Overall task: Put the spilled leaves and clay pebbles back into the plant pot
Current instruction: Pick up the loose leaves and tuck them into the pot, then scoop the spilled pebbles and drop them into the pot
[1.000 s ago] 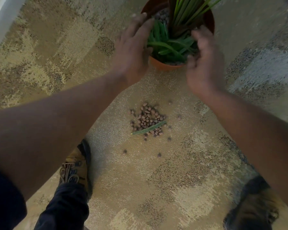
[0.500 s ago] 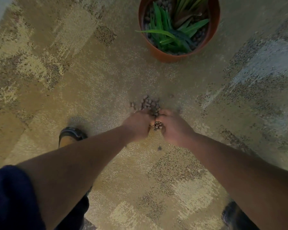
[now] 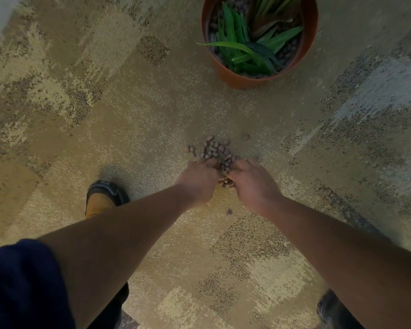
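**Hands brought down from the pot to the pebble pile**

Both hands are now cupped on the carpet around the spilled clay pebbles (image 3: 215, 151), where a second ago they were held over the plant pot (image 3: 259, 74). The left hand (image 3: 198, 180) and the right hand (image 3: 253, 184) are pressed close together, knuckles up, with a small cluster of pebbles caught between them. The fingers are curled inward in a scooping shape, but whether a proper handful is already enclosed cannot be told. A fresh scoop is judged to be under way, so more of the spill remains to be carried back.

Most of the pile lies just beyond the fingertips, and one stray pebble (image 3: 229, 212) sits behind the hands, between the wrists. The single spilled leaf seen earlier on the pile is no longer visible; it is probably hidden under the hands.

The pebbles are small, rounded, matte and brown. The pot, well ahead of the right hand, is smooth, round and terracotta-coloured, filled with the same pebbles and long, pointed green leaves (image 3: 247, 48). The carpet (image 3: 105, 103) is short-piled and mottled.
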Motion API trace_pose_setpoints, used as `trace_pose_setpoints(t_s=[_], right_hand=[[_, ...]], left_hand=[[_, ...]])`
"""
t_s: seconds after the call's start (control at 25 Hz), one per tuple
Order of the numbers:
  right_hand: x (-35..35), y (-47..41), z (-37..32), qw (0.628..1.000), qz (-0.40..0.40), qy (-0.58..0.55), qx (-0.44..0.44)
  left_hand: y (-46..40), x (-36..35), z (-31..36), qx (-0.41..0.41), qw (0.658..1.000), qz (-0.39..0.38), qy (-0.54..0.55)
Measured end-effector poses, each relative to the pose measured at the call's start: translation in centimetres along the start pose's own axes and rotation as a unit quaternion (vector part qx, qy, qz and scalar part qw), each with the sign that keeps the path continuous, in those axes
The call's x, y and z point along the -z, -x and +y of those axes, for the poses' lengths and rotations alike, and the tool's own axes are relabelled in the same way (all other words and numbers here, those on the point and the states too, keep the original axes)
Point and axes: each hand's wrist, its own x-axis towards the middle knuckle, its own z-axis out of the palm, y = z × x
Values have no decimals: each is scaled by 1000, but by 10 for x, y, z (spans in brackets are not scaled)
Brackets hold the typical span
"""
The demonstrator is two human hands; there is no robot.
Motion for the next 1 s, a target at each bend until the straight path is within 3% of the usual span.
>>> trace_pose_setpoints(t_s=[0.12,0.2,0.36,0.44,0.52,0.6,0.68,0.8,0.84,0.92,1.0], right_hand=[[19,3,3,997,68,-17,22],[41,-1,3,983,167,-62,33],[110,-20,4,925,370,-85,5],[142,-36,12,903,426,-64,-13],[158,-60,26,918,394,-37,-18],[158,-78,35,951,308,7,-26],[148,-78,35,964,264,15,-33],[123,-52,30,939,341,-39,-4],[111,-41,28,933,354,-66,0],[78,-24,24,944,302,-130,-40],[42,-7,22,959,192,-173,-117]], left_hand=[[3,23,-5,-36,996,72,38],[2,57,-5,-79,983,163,31],[-34,153,6,-122,921,358,-90],[-59,191,9,-109,913,373,-123],[-79,208,4,-82,932,319,-148],[-88,204,-5,-58,948,265,-169],[-86,192,-14,-64,952,250,-165],[-69,169,-21,-105,932,317,-140],[-62,157,-23,-105,921,354,-123],[-42,122,-28,-69,920,384,-38],[-14,85,-34,2,957,284,62]])
